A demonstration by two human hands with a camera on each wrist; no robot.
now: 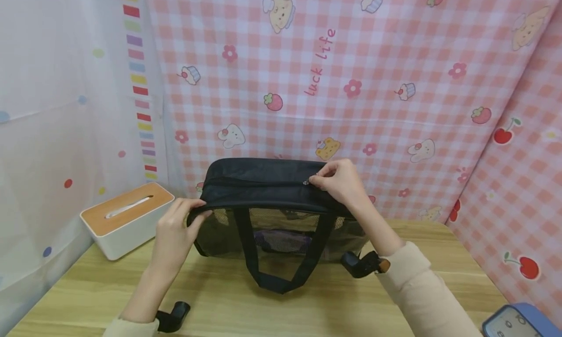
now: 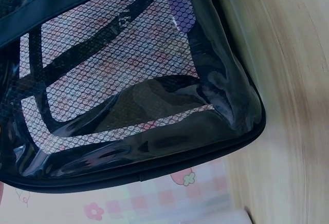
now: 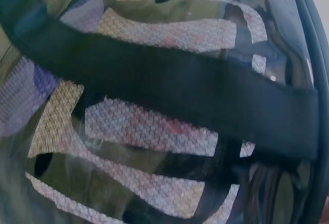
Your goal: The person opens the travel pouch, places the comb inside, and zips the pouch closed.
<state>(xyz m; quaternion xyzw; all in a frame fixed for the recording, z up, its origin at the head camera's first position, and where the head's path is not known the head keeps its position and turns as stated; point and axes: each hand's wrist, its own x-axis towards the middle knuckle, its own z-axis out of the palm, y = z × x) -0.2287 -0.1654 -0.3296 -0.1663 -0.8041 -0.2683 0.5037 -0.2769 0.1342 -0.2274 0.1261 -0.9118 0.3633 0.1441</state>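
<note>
- The bag (image 1: pixel 268 205) stands upright on the wooden table (image 1: pixel 307 307), its strap (image 1: pixel 281 273) hanging toward the viewer.
- The left hand (image 1: pixel 175 229) grips the bag's left top corner.
- The right hand (image 1: pixel 340 181) pinches the zipper pull (image 1: pixel 306 182) on top.
- A tissue box (image 1: pixel 127 217) sits at the far left.

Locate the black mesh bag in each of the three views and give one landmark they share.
Head: black mesh bag stands centre on the table, left hand on its left end, right hand at the zipper.
Left wrist: fills the upper left, corner lower right.
Right wrist: fills the frame.
Shared landmark: black strap over mesh.
</note>
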